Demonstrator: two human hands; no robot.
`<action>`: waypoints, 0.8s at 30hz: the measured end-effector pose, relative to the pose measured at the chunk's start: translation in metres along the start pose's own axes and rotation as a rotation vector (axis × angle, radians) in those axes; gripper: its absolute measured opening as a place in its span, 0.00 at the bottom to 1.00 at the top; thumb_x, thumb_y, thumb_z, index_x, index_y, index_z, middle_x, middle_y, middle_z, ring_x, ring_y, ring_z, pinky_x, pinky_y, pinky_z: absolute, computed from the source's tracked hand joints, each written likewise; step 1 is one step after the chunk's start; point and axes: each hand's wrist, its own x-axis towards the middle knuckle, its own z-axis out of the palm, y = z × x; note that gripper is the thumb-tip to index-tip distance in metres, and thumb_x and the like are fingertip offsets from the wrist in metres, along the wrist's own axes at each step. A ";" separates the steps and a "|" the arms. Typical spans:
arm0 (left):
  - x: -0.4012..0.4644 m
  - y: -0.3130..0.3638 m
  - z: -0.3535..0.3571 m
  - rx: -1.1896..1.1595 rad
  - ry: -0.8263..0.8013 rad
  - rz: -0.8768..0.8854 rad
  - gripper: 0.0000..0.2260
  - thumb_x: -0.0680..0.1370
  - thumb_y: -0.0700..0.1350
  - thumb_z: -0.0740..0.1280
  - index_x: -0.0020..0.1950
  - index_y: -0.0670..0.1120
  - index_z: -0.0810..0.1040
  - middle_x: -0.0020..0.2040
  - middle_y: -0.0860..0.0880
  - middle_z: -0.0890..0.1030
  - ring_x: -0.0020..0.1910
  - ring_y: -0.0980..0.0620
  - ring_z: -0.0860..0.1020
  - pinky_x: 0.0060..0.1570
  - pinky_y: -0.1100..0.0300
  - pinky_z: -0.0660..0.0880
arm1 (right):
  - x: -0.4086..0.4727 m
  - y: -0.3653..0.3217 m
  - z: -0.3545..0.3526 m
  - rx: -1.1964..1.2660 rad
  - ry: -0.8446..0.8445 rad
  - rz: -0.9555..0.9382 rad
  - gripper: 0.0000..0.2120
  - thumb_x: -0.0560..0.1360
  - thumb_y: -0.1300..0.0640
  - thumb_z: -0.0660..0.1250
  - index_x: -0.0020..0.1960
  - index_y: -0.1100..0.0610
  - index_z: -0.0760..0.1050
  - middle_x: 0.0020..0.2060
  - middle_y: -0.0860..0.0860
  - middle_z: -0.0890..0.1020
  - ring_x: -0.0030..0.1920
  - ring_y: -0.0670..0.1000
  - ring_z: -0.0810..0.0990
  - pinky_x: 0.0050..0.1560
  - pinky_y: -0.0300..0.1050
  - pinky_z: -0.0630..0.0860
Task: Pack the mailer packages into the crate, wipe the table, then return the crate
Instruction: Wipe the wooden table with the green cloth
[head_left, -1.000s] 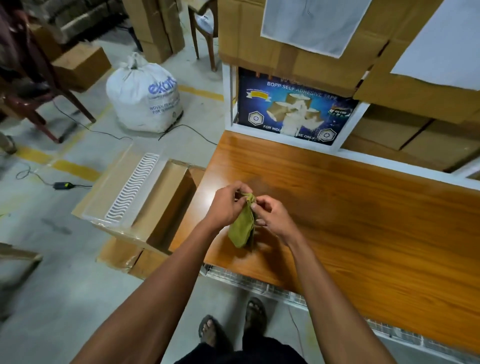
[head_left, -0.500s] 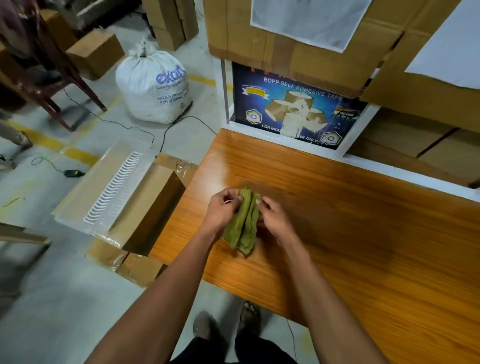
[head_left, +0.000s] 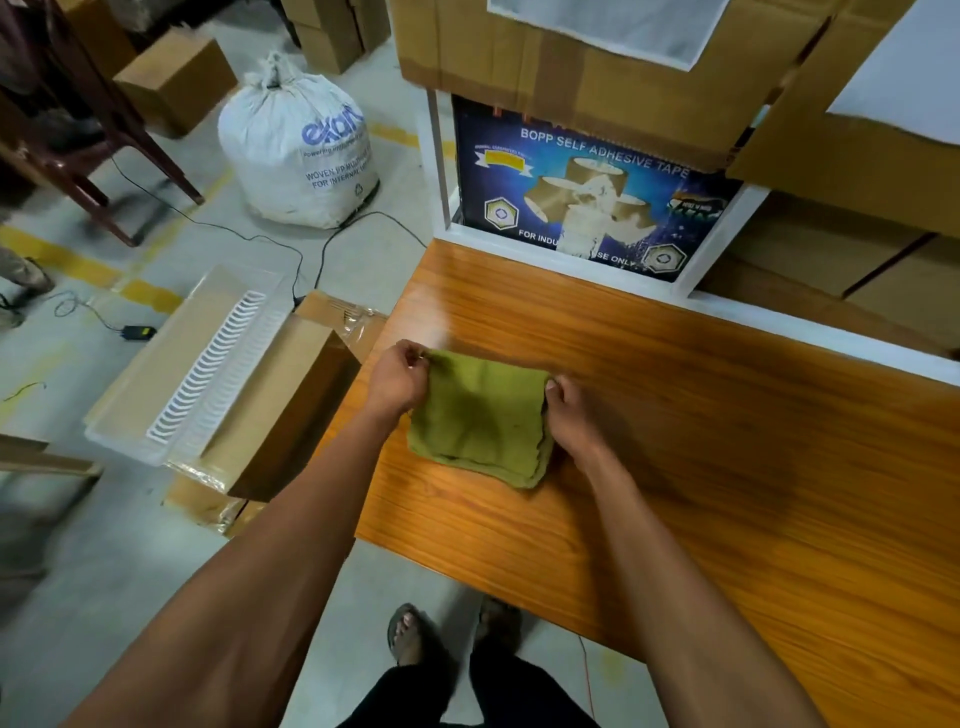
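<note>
A green cloth (head_left: 480, 418) lies spread flat in several layers on the orange wooden table (head_left: 727, 441), near its left end. My left hand (head_left: 397, 376) pinches the cloth's far left corner. My right hand (head_left: 574, 410) pinches its far right corner. On the floor left of the table stands a cardboard box with a clear crate-like tray (head_left: 208, 374) resting across its top. No mailer packages can be seen on the table.
A white woven sack (head_left: 298, 150) stands on the floor beyond the box, with cables running past it. A blue tape carton (head_left: 587, 202) and brown cartons (head_left: 571, 57) stand at the table's far edge. Dark chair legs (head_left: 104, 150) are at far left.
The cloth was bunched up between both hands above the table. It now lies unfolded flat on the wood, with my hands drawn apart to its two far corners.
</note>
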 end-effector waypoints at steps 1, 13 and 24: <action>0.002 -0.004 0.005 0.131 0.052 0.051 0.11 0.84 0.42 0.66 0.66 0.43 0.79 0.60 0.43 0.81 0.57 0.43 0.81 0.57 0.50 0.78 | 0.001 -0.001 0.002 -0.052 0.062 -0.052 0.14 0.89 0.49 0.54 0.65 0.54 0.73 0.58 0.51 0.79 0.60 0.53 0.78 0.57 0.47 0.73; -0.035 -0.016 0.075 0.810 -0.067 0.333 0.37 0.79 0.71 0.60 0.80 0.49 0.63 0.80 0.42 0.63 0.79 0.36 0.62 0.77 0.36 0.62 | -0.020 0.035 -0.003 -0.839 0.403 -0.288 0.28 0.83 0.58 0.57 0.83 0.49 0.62 0.84 0.49 0.61 0.84 0.54 0.55 0.83 0.59 0.51; 0.023 -0.019 0.062 0.726 -0.047 0.548 0.22 0.84 0.60 0.60 0.74 0.49 0.69 0.79 0.45 0.66 0.79 0.40 0.64 0.79 0.35 0.59 | 0.014 0.023 0.023 -1.011 0.401 -0.206 0.30 0.87 0.39 0.41 0.87 0.48 0.43 0.86 0.52 0.42 0.85 0.57 0.40 0.81 0.68 0.40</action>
